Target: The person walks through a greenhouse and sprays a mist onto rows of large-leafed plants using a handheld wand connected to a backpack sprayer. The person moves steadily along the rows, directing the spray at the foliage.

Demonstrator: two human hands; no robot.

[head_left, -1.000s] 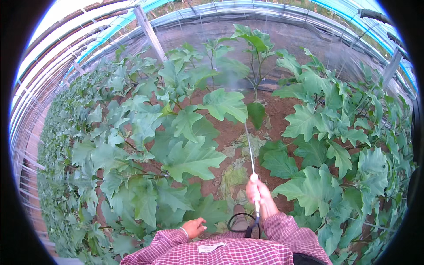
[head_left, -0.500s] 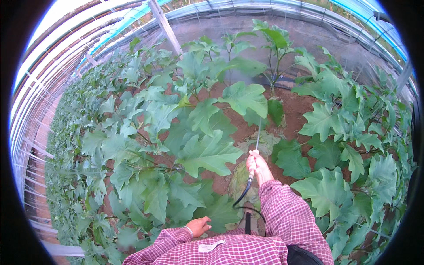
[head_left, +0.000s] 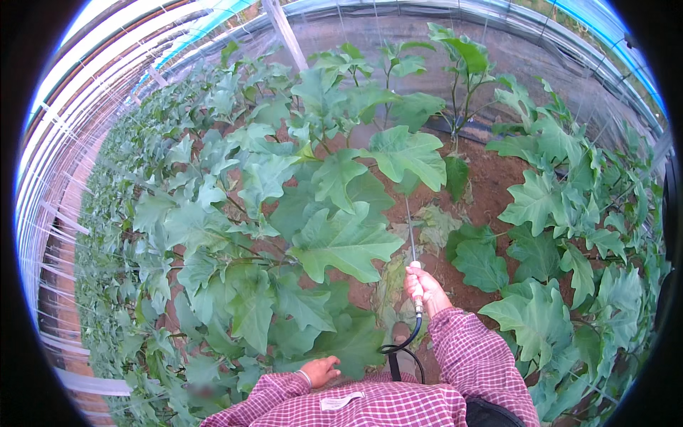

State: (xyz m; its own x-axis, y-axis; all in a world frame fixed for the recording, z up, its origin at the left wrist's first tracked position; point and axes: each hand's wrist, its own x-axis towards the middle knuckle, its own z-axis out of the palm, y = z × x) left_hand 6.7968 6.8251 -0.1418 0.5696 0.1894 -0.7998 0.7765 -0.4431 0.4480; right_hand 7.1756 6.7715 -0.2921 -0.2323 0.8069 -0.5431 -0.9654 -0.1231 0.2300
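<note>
My right hand [head_left: 425, 288] is closed round the handle of a spray wand [head_left: 410, 228]. The thin metal tube of the wand points away from me, and its far end is hidden behind a broad leaf [head_left: 405, 155] of an eggplant plant. From the handle's near end a black hose [head_left: 413, 333] loops down towards my waist. My left hand [head_left: 320, 371] is held low in front of my body, loosely open with nothing in it, close to a large low leaf [head_left: 348, 341].
Dense leafy plants [head_left: 199, 228] fill the left, and more plants [head_left: 541, 199] stand at right. Brown soil [head_left: 491, 171] shows between them, with withered leaves [head_left: 435, 224] lying on it. A slanted post [head_left: 286, 35] and a plastic sheet wall [head_left: 526, 60] stand at the far side.
The wand has swung so its tube now tilts to the left. My right hand sits slightly lower, and the plants appear shifted a little rightward. My left hand stays low.
</note>
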